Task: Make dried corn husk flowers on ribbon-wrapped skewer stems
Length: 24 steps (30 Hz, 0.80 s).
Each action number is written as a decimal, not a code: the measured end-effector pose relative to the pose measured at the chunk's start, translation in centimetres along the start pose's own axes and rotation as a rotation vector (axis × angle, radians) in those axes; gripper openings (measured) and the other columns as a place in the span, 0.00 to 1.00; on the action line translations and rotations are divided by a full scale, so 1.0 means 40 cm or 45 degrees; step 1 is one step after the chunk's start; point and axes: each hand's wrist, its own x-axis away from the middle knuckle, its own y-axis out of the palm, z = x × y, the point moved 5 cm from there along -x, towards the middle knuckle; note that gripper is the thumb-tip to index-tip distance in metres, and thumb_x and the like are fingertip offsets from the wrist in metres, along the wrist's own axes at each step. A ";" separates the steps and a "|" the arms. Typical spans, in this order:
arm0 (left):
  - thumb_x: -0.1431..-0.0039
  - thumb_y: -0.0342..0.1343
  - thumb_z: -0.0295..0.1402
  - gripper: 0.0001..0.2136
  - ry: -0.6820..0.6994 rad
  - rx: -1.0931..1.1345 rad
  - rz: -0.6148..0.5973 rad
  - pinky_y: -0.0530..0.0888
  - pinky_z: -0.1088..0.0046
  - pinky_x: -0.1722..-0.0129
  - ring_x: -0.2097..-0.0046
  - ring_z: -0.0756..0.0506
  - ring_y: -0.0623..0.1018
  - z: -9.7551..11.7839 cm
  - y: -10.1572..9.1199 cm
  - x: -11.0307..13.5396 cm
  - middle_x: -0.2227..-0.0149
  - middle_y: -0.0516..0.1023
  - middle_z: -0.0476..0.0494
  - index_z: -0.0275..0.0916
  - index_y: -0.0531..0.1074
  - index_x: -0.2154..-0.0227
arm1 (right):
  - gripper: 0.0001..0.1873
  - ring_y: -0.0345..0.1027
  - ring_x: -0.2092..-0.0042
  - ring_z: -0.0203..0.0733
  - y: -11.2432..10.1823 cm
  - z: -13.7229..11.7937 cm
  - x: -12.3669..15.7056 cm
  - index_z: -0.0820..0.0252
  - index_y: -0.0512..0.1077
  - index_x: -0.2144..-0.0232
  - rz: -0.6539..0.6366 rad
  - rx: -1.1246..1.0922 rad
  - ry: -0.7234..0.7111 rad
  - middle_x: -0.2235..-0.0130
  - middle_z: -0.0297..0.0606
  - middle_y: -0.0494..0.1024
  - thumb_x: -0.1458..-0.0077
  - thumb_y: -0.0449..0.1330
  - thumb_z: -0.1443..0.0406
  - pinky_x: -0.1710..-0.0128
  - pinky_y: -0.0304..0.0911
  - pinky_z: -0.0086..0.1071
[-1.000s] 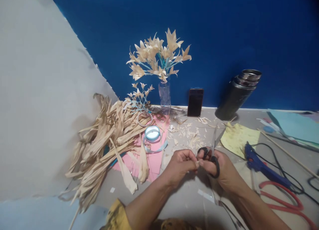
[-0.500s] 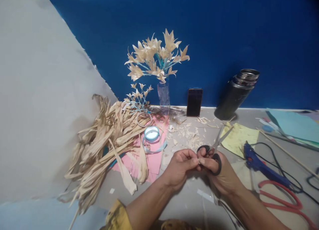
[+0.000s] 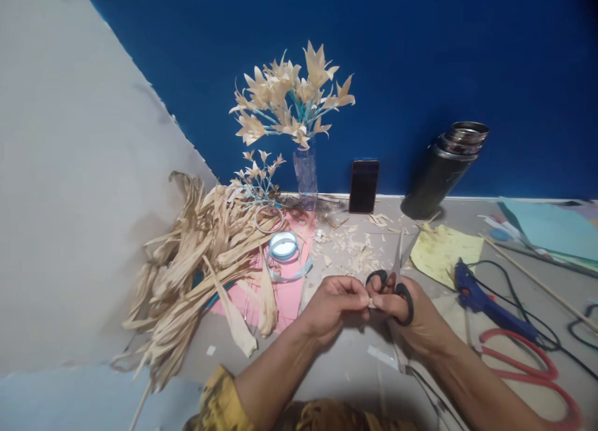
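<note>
My right hand [image 3: 411, 309] has black-handled scissors [image 3: 400, 256] hooked on its fingers, blades pointing away from me and nearly together. Its thumb and fingertips also pinch at a small pale piece [image 3: 372, 303], likely corn husk. My left hand [image 3: 334, 303] is closed on the same piece from the other side, fingertips almost touching the right ones. Most of the piece is hidden by my fingers. Just beyond my hands lie many husk scraps [image 3: 357, 247]. To the left are a bundle of dried corn husks [image 3: 187, 281] and a roll of light blue tape [image 3: 283, 246] on pink paper [image 3: 292, 300].
Husk flowers [image 3: 284, 94] stand in a clear bottle [image 3: 305, 175] by the blue wall. Beside it are a phone [image 3: 364, 187] and a dark flask [image 3: 436, 175]. On the right lie yellow paper [image 3: 441, 253], a blue glue gun [image 3: 490, 309] with its cord, and red-handled scissors [image 3: 521, 376].
The scissor blades have swung from spread apart to nearly together. Both hands stay close, fingertips still pinching the small piece. The view has shifted slightly.
</note>
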 end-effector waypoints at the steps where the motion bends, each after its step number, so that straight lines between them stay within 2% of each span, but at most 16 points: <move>1: 0.63 0.75 0.36 0.16 -0.012 0.027 -0.011 0.66 0.76 0.72 0.76 0.51 0.73 -0.002 0.001 0.000 0.77 0.76 0.45 0.32 0.75 0.79 | 0.15 0.68 0.73 0.38 0.003 0.003 -0.001 0.60 0.73 0.71 -0.031 -0.064 0.008 0.75 0.31 0.74 0.58 0.74 0.62 0.71 0.62 0.31; 4: 0.60 0.75 0.40 0.17 0.003 0.072 -0.013 0.69 0.75 0.71 0.76 0.50 0.74 -0.006 0.002 0.000 0.77 0.76 0.45 0.32 0.75 0.78 | 0.13 0.69 0.74 0.39 0.005 0.008 -0.004 0.59 0.72 0.72 -0.033 -0.166 0.019 0.75 0.32 0.73 0.57 0.73 0.63 0.72 0.62 0.31; 8: 0.55 0.72 0.47 0.21 0.045 0.149 -0.004 0.71 0.73 0.69 0.72 0.47 0.78 -0.011 0.007 0.001 0.74 0.78 0.42 0.32 0.77 0.71 | 0.16 0.65 0.76 0.36 0.001 0.005 -0.007 0.58 0.70 0.73 0.130 -0.180 -0.033 0.77 0.29 0.71 0.57 0.73 0.61 0.74 0.60 0.30; 10: 0.56 0.73 0.44 0.20 0.069 0.154 -0.004 0.72 0.73 0.68 0.71 0.47 0.78 -0.011 0.012 0.001 0.73 0.79 0.42 0.33 0.76 0.69 | 0.18 0.63 0.77 0.36 -0.002 0.001 -0.007 0.58 0.70 0.72 0.221 -0.101 -0.063 0.78 0.28 0.70 0.59 0.74 0.58 0.75 0.58 0.30; 13: 0.57 0.74 0.38 0.17 0.110 0.125 0.073 0.72 0.75 0.68 0.72 0.50 0.76 -0.003 0.005 -0.001 0.75 0.77 0.45 0.33 0.74 0.72 | 0.21 0.62 0.75 0.37 -0.010 -0.008 -0.005 0.58 0.70 0.73 0.310 0.115 -0.097 0.78 0.30 0.70 0.59 0.74 0.54 0.74 0.57 0.31; 16: 0.56 0.74 0.36 0.15 0.116 0.129 0.153 0.72 0.75 0.68 0.72 0.51 0.76 0.017 -0.015 -0.003 0.75 0.78 0.45 0.34 0.73 0.73 | 0.22 0.57 0.74 0.36 -0.025 -0.012 -0.003 0.59 0.70 0.75 0.328 0.357 -0.107 0.77 0.29 0.67 0.57 0.73 0.49 0.73 0.54 0.31; 17: 0.57 0.73 0.35 0.15 0.118 0.141 0.166 0.73 0.75 0.68 0.72 0.50 0.76 0.027 -0.022 -0.003 0.74 0.78 0.45 0.34 0.73 0.73 | 0.23 0.56 0.74 0.36 -0.028 -0.010 -0.004 0.59 0.70 0.75 0.290 0.429 -0.090 0.77 0.29 0.66 0.55 0.71 0.47 0.74 0.53 0.31; 19: 0.57 0.73 0.34 0.15 0.131 0.167 0.185 0.74 0.74 0.66 0.70 0.50 0.77 0.048 -0.035 0.001 0.73 0.78 0.45 0.35 0.73 0.73 | 0.27 0.55 0.75 0.36 -0.022 0.003 -0.006 0.59 0.70 0.75 0.106 0.550 -0.025 0.77 0.31 0.67 0.51 0.66 0.42 0.74 0.51 0.31; 22: 0.58 0.72 0.32 0.14 0.145 0.197 0.195 0.75 0.72 0.65 0.69 0.48 0.78 0.072 -0.048 0.008 0.72 0.78 0.45 0.35 0.73 0.73 | 0.32 0.59 0.74 0.37 0.004 0.030 0.000 0.61 0.73 0.70 -0.242 0.667 0.081 0.73 0.38 0.74 0.48 0.60 0.36 0.74 0.53 0.31; 24: 0.58 0.72 0.31 0.13 0.164 0.213 0.206 0.76 0.72 0.66 0.70 0.48 0.79 0.080 -0.054 0.011 0.73 0.78 0.46 0.35 0.72 0.74 | 0.34 0.61 0.72 0.39 0.019 0.039 0.008 0.61 0.72 0.69 -0.370 0.706 0.114 0.72 0.40 0.76 0.48 0.57 0.35 0.73 0.54 0.31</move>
